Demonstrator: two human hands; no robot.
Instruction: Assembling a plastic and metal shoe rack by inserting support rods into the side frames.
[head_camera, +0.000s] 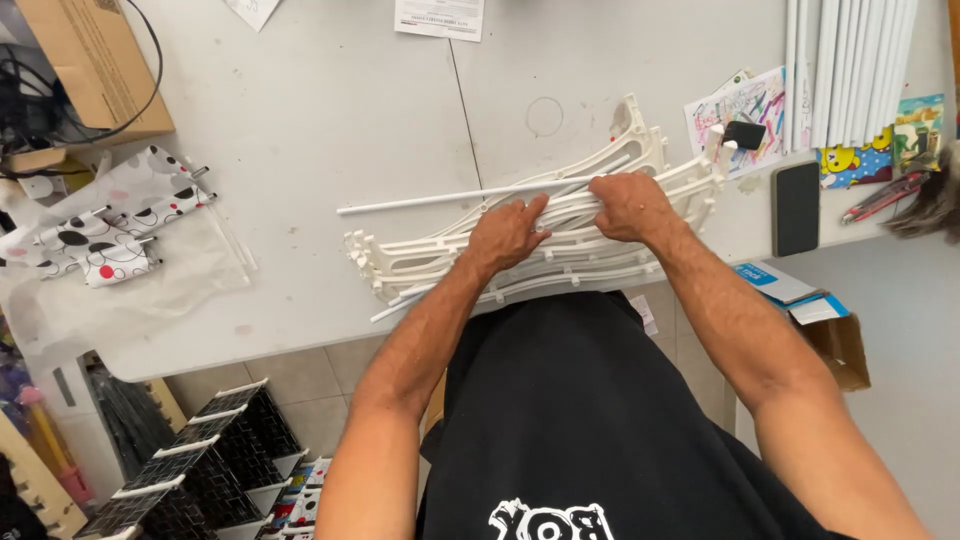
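White rod (450, 198) lies near-horizontal, long axis left-right, free tip left. Left hand (507, 232), right hand (628, 205) pinch it atop stacked white plastic frames (560, 262).

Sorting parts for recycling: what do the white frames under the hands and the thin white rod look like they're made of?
The stacked white ribbed frames look like moulded plastic, matte, with formed ribs and clips. The thin white rod is smooth and straight; coated metal or plastic, I cannot tell. Left hand and right hand press on the stack.
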